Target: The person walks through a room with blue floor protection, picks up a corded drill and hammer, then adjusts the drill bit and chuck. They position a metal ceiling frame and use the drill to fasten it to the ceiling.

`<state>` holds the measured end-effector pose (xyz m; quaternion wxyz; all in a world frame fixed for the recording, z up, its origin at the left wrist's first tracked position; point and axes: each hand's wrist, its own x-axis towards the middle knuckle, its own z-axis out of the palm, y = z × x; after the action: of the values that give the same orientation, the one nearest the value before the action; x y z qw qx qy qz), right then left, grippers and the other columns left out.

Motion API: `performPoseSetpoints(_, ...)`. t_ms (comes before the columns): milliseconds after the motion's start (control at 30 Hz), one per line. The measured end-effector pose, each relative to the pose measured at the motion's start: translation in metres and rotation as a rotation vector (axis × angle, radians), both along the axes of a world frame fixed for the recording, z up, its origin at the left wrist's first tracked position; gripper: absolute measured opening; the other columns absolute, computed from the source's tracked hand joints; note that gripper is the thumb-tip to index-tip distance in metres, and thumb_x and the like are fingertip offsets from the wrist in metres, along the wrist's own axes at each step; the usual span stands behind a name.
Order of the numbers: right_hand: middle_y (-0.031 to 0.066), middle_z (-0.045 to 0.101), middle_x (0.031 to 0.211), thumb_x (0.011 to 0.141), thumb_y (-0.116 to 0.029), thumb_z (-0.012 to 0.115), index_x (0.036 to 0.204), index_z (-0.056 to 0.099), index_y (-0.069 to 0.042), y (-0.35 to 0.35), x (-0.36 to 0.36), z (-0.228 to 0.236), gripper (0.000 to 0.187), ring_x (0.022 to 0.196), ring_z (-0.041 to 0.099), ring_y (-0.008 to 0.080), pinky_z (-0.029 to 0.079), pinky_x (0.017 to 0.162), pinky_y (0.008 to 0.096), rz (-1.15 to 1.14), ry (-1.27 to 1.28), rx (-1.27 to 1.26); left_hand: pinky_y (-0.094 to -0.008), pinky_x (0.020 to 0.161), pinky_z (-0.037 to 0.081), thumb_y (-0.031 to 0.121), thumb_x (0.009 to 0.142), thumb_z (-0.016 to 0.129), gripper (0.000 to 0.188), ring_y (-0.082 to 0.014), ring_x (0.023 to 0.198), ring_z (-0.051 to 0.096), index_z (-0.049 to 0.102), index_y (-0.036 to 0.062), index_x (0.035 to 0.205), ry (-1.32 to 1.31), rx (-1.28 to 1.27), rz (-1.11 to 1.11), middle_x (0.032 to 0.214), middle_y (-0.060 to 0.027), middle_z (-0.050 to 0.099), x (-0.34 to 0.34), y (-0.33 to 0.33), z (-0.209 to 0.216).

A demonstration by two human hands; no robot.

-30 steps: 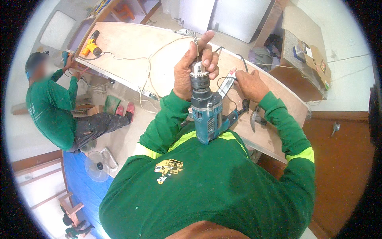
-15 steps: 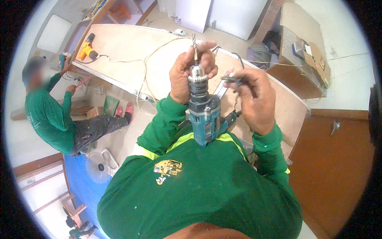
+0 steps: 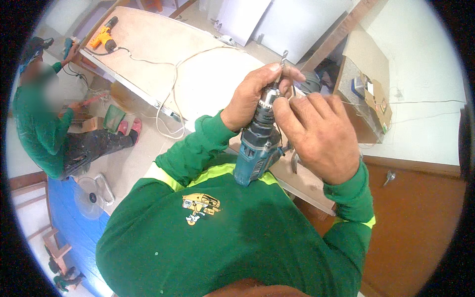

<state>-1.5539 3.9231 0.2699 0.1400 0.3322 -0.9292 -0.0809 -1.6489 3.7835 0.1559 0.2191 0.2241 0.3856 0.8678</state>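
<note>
Teal drill (image 3: 255, 154) tilts upward over the near edge of the table (image 3: 148, 44), its rear end against the person's shirt (image 3: 208, 247). The left hand (image 3: 249, 96) is closed round the chuck (image 3: 268, 97) and base of the bit (image 3: 284, 58); the right hand (image 3: 324, 133) curls beside the chuck, and whether its fingers grip anything I cannot tell. Working at the chuck would go best with the bit centred, the body braced and the trigger untouched. Beyond the table's far edge, a cardboard box (image 3: 380, 106) has contents too small to identify; the cabinet (image 3: 354, 62) near it shows dark bundles inside.
</note>
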Motion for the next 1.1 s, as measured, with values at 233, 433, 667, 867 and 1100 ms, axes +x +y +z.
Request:
performPoseSetpoints(233,0.0096,0.068,0.099,0.085,-0.012,0.068,0.114,0.065,-0.006,0.02,-0.009,0.011,0.03,0.094,0.068,0.0283,0.054,0.083,0.0405,0.108,-0.126,-0.178,-0.0263,0.073,0.046,0.043,0.108,0.047,0.052,-0.0109,0.08,0.057,0.071,-0.0029,0.114,0.034,-0.002,-0.079,0.083,0.0012,0.057,0.0,0.005,0.001)
performPoseSetpoints(433,0.011,0.072,0.101,0.084,-0.011,0.067,0.114,0.066,-0.005,0.034,-0.001,-0.011,0.03,0.095,0.07,0.0303,0.054,0.083,0.0438,0.066,-0.083,-0.332,-0.0253,0.069,0.045,0.046,0.108,0.047,0.055,-0.0107,0.078,0.057,0.07,-0.0041,0.112,0.068,0.051,-0.113,0.082,0.0002,0.056,-0.005,0.009,-0.005)
performPoseSetpoints(667,0.0057,0.064,0.092,0.088,-0.02,0.065,0.106,0.065,-0.008,0.008,0.003,0.011,0.022,0.09,0.066,0.0225,0.052,0.084,0.0395,0.094,0.031,0.062,-0.0268,0.074,0.043,0.045,0.109,0.046,0.054,-0.0112,0.079,0.054,0.071,-0.0032,0.112,0.104,-0.002,-0.113,0.082,0.0005,0.055,-0.004,0.01,-0.001)
performPoseSetpoints(867,0.0075,0.06,0.091,0.083,-0.013,0.067,0.106,0.06,-0.008,-0.011,-0.002,0.029,0.024,0.086,0.063,0.0246,0.053,0.081,0.0391,0.067,-0.089,0.205,-0.0275,0.073,0.044,0.042,0.109,0.046,0.052,-0.0111,0.078,0.054,0.072,-0.0026,0.109,0.067,0.025,-0.096,0.08,0.0009,0.056,-0.001,0.009,0.0)
performPoseSetpoints(1100,0.0071,0.06,0.085,0.098,-0.001,0.064,0.107,0.051,-0.007,-0.019,0.013,-0.057,0.018,0.064,0.062,0.0204,0.049,0.055,0.0359,-0.407,-0.36,-1.148,-0.0264,0.072,0.044,0.041,0.108,0.046,0.05,-0.011,0.079,0.054,0.072,-0.0018,0.109,0.023,-0.02,-0.056,0.081,0.0003,0.057,-0.007,0.004,-0.015)
